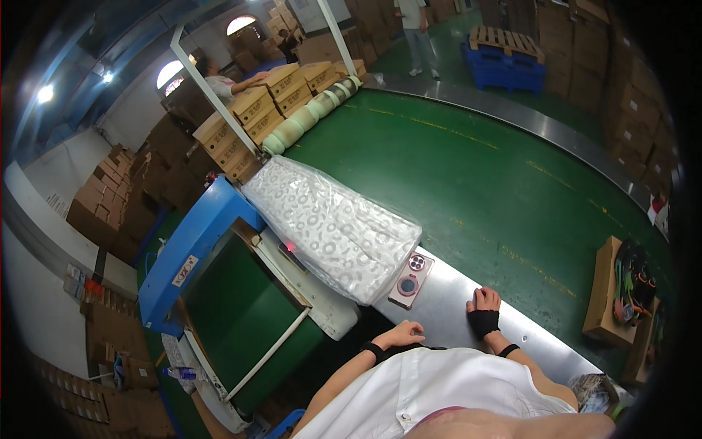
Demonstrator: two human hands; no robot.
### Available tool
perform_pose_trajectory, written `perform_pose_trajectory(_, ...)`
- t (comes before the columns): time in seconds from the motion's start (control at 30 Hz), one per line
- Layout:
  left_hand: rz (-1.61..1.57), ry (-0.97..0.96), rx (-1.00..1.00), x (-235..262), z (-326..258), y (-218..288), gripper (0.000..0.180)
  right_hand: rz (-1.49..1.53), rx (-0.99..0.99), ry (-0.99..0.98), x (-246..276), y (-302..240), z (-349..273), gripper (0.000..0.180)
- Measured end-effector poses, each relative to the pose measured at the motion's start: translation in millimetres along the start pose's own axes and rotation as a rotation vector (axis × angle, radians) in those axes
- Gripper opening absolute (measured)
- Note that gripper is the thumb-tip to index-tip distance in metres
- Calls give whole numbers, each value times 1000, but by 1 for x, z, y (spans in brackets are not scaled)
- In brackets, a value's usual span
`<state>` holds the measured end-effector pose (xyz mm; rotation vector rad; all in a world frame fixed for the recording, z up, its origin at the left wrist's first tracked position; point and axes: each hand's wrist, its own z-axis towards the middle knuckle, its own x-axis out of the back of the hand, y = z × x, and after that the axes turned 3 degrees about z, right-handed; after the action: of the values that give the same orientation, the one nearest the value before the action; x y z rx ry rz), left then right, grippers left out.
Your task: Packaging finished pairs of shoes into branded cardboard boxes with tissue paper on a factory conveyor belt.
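Observation:
My right hand (pixel 484 311), in a black fingerless glove, rests on the metal edge (pixel 450 282) of the green conveyor, fingers out and nothing held. My left hand (pixel 398 335), with a black band at the wrist, is close to my body beside that edge; its fingers are loosely bent and hold nothing. Between the hands and a long bundle lies a pink phone (pixel 411 280) with a ring on its back. The bundle (pixel 336 219), a white and grey patterned pack under clear plastic, stretches away to the left.
A blue machine arch (pixel 197 249) stands at left over a second green belt. Stacked yellow-brown boxes (pixel 252 106) and a padded roller (pixel 314 113) are at the far end. An open carton of tools (pixel 614 293) sits at right. Two people are in the background.

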<state>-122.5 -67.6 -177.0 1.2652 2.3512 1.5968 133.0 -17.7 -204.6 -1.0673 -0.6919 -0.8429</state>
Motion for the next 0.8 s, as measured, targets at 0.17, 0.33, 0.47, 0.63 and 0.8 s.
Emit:
perform_pose_trajectory(0.17,-18,11,-15,-2,2,-5,42,-12,12,22,-3,1,-1,40)
perform_pose_trajectory(0.33,31,73,-37,0,-3,5,42,7,7,12,1,0,0,41)
perform_pose_trajectory(0.47,27,71,-27,1,-5,8,42,0,11,20,1,-1,0,41)
perform_pose_trajectory(0.63,10,66,-23,1,-5,10,42,-1,34,40,0,1,0,40)
perform_pose_trajectory(0.8,2,64,-39,-1,-2,2,40,9,8,7,1,-1,0,40)
